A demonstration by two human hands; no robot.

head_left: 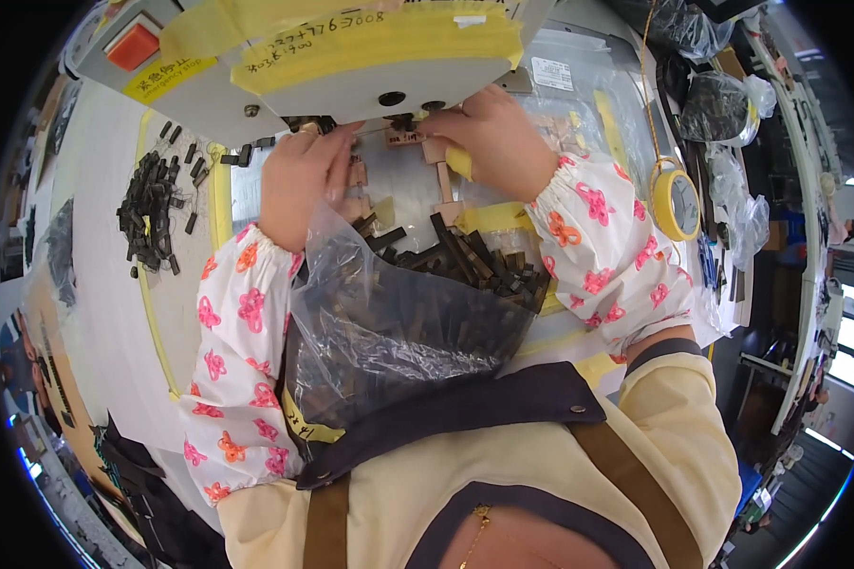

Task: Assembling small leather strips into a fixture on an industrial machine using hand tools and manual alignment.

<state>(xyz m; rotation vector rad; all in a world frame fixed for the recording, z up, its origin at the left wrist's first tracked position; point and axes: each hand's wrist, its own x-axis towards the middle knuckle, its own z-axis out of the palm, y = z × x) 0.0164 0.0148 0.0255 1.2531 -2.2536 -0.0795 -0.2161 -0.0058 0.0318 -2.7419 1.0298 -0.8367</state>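
Both hands reach under the front of a grey machine (313, 81) with yellow tape on it. My left hand (304, 185) is closed at the left of the small copper-coloured blocks, thumb and fingers drawn together, and what they hold is hidden. My right hand (496, 142) is closed too, its fingertips by a copper-coloured block (433, 150) and a small dark part under the machine; I cannot make out what is pinched. Close in front of me lies a clear plastic bag (408, 332) full of black rectangular parts (465, 256), several spilling from its mouth toward the fixture.
Left of the machine, many small black parts with thin wires (152, 209) lie heaped on the pale table (100, 180). A red button (133, 45) is at the machine's upper left. Rightward are a yellow tape roll (677, 204), a hanging cord (647, 85) and clear bags (721, 109).
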